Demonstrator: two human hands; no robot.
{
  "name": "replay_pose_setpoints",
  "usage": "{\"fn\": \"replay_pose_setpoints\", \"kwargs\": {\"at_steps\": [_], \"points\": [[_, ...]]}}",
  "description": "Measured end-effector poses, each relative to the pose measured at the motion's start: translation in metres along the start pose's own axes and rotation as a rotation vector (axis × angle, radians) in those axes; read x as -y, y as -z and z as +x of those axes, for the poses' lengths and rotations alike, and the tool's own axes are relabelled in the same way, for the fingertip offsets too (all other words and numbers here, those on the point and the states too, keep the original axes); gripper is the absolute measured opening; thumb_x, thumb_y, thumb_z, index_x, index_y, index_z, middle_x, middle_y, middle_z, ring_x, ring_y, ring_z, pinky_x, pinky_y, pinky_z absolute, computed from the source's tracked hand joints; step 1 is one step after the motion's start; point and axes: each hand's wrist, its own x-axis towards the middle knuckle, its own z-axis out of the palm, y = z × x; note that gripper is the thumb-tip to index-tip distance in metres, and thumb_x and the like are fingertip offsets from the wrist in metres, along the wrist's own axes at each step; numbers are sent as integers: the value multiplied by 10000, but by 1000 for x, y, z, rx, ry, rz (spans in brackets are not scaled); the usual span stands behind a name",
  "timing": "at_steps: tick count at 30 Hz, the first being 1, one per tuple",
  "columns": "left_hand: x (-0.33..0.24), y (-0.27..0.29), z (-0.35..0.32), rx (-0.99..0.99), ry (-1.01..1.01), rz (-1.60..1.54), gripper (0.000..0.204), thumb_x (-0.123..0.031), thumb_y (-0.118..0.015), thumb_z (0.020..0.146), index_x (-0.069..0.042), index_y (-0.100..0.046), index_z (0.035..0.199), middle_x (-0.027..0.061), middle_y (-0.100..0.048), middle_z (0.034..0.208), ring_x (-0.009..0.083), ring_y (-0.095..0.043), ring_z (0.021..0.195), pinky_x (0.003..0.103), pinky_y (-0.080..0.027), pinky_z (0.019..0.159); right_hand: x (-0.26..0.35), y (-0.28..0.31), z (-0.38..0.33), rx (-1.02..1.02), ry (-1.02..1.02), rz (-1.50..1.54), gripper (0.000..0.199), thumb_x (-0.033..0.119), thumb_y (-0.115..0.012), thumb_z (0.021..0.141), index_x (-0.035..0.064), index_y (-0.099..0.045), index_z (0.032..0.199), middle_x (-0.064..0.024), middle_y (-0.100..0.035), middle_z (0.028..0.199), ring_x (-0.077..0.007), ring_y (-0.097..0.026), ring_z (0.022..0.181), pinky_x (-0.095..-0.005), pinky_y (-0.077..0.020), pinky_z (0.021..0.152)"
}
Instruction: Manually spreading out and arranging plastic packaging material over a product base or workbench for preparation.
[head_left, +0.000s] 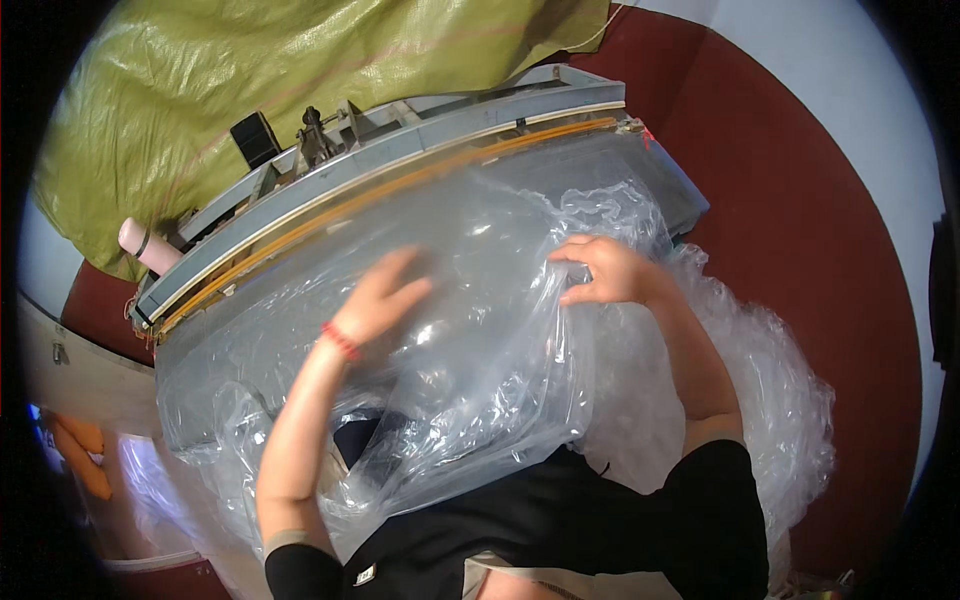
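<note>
A large clear plastic bag (470,330) lies spread over the grey bed of a heat-sealing machine (400,150). My left hand (380,295), with a red band at the wrist, rests flat with fingers apart on top of the film. My right hand (605,270) pinches the bag's right edge between thumb and fingers. Behind the bag, the machine's long orange sealing strip (420,175) runs along the far side.
A heap of crumpled clear plastic (770,380) lies at my right over the dark red floor (800,220). An olive-green tarp (280,60) hangs behind the machine. A pink cylinder (148,245) sticks out at the machine's left end. Orange items (85,455) sit at far left.
</note>
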Motion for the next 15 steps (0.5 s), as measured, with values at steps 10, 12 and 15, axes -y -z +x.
{"fn": "replay_pose_setpoints", "kwargs": {"at_steps": [10, 12, 15], "points": [[-26, -72, 131, -311, 42, 231, 953, -324, -772, 616, 94, -254, 1298, 221, -477, 1180, 326, -491, 1038, 355, -383, 924, -32, -3, 63, -618, -46, -624, 230, 156, -687, 676, 47, -612, 864, -148, -610, 845, -303, -587, 831, -369, -432, 787], [-26, -84, 133, -343, -39, 286, 818, -299, -768, 615, 55, -364, 1233, 186, -524, 1076, 313, -507, 954, 363, -404, 864, -80, 4, 55, -400, -302, -555, 188, 180, -668, 693, 62, -621, 832, -148, -618, 784, -292, -597, 817, -383, -423, 797], [-20, -93, 131, -356, -120, 364, 508, -245, -755, 623, -17, -537, 1021, 121, -574, 874, 284, -520, 821, 368, -425, 752, -114, 17, 49, -433, -514, -524, 228, 220, -680, 684, 40, -598, 797, -125, -630, 755, -312, -603, 776, -406, -421, 796]]}}
